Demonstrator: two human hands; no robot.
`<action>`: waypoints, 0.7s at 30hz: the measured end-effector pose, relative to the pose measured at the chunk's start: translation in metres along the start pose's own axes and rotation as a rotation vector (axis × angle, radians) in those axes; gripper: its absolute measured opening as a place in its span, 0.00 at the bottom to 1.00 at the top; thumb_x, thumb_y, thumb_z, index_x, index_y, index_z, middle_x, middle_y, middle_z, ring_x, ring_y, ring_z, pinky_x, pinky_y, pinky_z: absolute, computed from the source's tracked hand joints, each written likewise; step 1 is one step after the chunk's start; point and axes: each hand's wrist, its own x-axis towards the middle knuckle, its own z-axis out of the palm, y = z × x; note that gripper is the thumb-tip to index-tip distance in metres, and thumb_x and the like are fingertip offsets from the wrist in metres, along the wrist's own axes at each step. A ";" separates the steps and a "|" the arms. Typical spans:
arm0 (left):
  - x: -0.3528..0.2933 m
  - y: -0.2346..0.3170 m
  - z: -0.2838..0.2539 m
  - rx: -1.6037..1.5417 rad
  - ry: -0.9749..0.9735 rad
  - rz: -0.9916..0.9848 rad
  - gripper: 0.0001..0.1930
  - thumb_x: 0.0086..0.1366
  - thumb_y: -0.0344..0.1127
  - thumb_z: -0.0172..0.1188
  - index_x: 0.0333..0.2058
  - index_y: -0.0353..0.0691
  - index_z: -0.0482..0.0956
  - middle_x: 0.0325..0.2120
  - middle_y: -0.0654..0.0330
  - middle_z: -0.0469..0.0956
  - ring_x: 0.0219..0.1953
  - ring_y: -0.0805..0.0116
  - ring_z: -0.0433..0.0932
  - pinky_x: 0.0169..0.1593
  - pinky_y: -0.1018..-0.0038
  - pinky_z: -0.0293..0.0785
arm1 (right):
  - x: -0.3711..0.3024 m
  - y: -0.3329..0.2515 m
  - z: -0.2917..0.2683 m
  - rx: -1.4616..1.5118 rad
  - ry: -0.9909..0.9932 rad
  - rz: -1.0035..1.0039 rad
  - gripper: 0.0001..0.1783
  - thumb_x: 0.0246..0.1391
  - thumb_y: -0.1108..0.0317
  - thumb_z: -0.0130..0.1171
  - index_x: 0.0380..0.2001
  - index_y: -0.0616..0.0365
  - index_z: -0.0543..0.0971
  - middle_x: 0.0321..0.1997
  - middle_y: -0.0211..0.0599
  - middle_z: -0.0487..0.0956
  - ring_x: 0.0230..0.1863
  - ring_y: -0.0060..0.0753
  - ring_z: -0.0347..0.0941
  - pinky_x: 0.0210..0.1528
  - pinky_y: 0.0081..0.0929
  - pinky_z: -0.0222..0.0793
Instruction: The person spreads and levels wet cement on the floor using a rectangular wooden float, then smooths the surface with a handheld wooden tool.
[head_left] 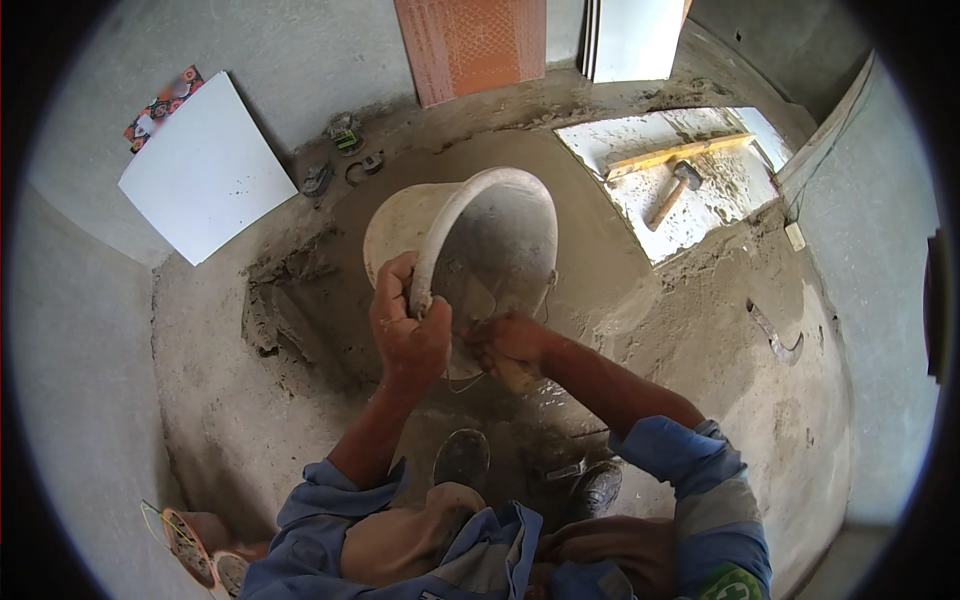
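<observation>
A pale, mortar-stained bucket (400, 225) is tipped on its side over the wet floor, its mouth turned toward me and to the right. My left hand (408, 330) grips its rim, thumb over the edge and fingers round the outside. My right hand (512, 348) is closed at the lower part of the mouth, round the handle of a trowel. The trowel's blade (474, 300) points into the bucket and lies against its grey, smeared inner wall. A thin wire bail hangs below the rim.
Wet mortar (600, 265) spreads round the bucket. At the back right, a white board (640, 150) bears a yellow level (680, 156) and a hammer (675, 195). A curved blade (778, 335) lies right; a white sheet (210, 170) leans left. Pots (195, 545) stand lower left.
</observation>
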 end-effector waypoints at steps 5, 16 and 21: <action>0.004 0.003 -0.021 -0.071 0.209 -0.065 0.23 0.54 0.23 0.54 0.51 0.27 0.69 0.44 0.53 0.71 0.45 0.68 0.69 0.53 0.71 0.68 | -0.026 -0.023 0.009 -0.143 0.005 0.085 0.12 0.60 0.63 0.61 0.31 0.62 0.79 0.22 0.35 0.75 0.20 0.29 0.73 0.22 0.30 0.70; -0.010 -0.010 -0.024 -0.011 0.321 -0.096 0.22 0.54 0.23 0.53 0.50 0.28 0.70 0.41 0.57 0.71 0.40 0.73 0.68 0.47 0.75 0.70 | -0.042 -0.028 0.003 -0.280 -0.026 0.004 0.13 0.58 0.63 0.62 0.29 0.62 0.76 0.22 0.32 0.73 0.20 0.26 0.73 0.21 0.29 0.70; -0.012 -0.018 -0.013 -0.007 0.278 -0.062 0.21 0.53 0.22 0.54 0.49 0.30 0.71 0.41 0.59 0.73 0.38 0.77 0.71 0.43 0.78 0.72 | -0.050 -0.024 -0.011 -0.176 -0.046 -0.059 0.12 0.59 0.64 0.61 0.29 0.62 0.74 0.22 0.33 0.73 0.19 0.26 0.72 0.20 0.30 0.70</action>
